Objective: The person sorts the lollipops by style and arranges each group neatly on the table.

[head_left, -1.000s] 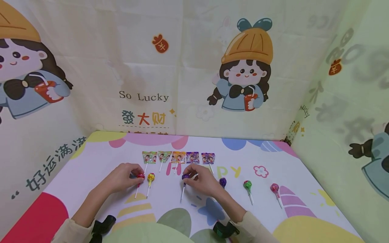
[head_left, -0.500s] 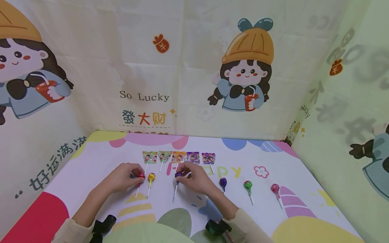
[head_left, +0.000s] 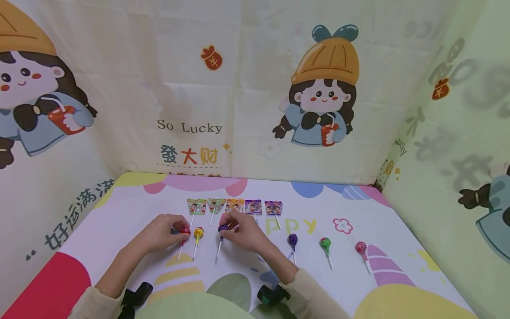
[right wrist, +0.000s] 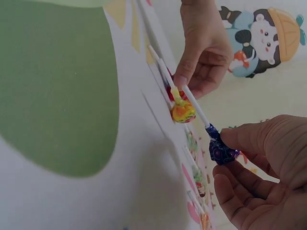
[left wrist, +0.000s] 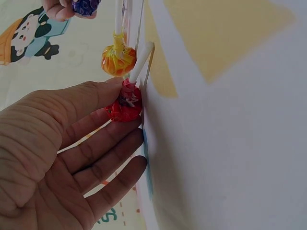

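Note:
My left hand (head_left: 164, 232) pinches the head of a red lollipop (left wrist: 125, 108) between thumb and fingers; its white stick points toward the near side of the table. Just right of it lies a yellow lollipop (head_left: 198, 235). My right hand (head_left: 244, 232) grips a purple lollipop (right wrist: 221, 149) by its wrapped head, thumb on one side and fingers on the other. In the right wrist view this purple lollipop hangs off the table surface, its stick slanting toward the yellow one.
Behind the hands runs a row of several flat-wrapped lollipops, ending in a purple packet (head_left: 273, 208). To the right lie another purple lollipop (head_left: 292, 241), a green lollipop (head_left: 325, 246) and a pink lollipop (head_left: 361, 249). A printed cloth wall (head_left: 255, 97) stands behind the table.
My right hand has moved left with the purple lollipop, closer to the yellow one. The left hand stays in place on the red lollipop.

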The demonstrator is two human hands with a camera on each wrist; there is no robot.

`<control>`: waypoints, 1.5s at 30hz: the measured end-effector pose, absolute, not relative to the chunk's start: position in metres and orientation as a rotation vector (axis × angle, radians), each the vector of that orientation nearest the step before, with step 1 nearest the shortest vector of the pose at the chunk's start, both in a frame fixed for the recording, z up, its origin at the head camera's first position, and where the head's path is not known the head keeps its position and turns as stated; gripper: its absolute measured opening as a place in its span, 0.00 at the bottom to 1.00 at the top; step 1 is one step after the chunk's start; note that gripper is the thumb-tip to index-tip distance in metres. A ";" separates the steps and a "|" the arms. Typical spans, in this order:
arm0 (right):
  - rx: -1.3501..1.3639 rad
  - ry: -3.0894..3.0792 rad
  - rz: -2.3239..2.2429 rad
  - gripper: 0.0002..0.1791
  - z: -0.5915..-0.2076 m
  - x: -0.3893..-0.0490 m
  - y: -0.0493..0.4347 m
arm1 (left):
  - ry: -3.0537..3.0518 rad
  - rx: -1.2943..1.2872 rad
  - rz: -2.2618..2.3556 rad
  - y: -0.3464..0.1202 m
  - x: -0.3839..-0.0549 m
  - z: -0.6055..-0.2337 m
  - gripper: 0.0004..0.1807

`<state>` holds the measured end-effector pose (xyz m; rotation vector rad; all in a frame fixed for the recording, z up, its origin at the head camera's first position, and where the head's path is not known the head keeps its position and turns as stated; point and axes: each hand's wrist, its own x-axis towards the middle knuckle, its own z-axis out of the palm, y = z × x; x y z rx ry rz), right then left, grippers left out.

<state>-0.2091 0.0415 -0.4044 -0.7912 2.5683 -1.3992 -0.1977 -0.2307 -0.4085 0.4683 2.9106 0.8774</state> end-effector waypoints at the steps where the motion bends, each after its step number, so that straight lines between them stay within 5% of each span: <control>1: -0.785 2.564 -1.402 0.09 -0.405 -0.210 0.040 | 2.909 0.463 0.876 -0.231 -0.198 -0.409 0.08; 45: -0.694 2.525 -1.385 0.09 -0.425 -0.220 0.008 | 2.911 0.468 0.861 -0.231 -0.198 -0.409 0.08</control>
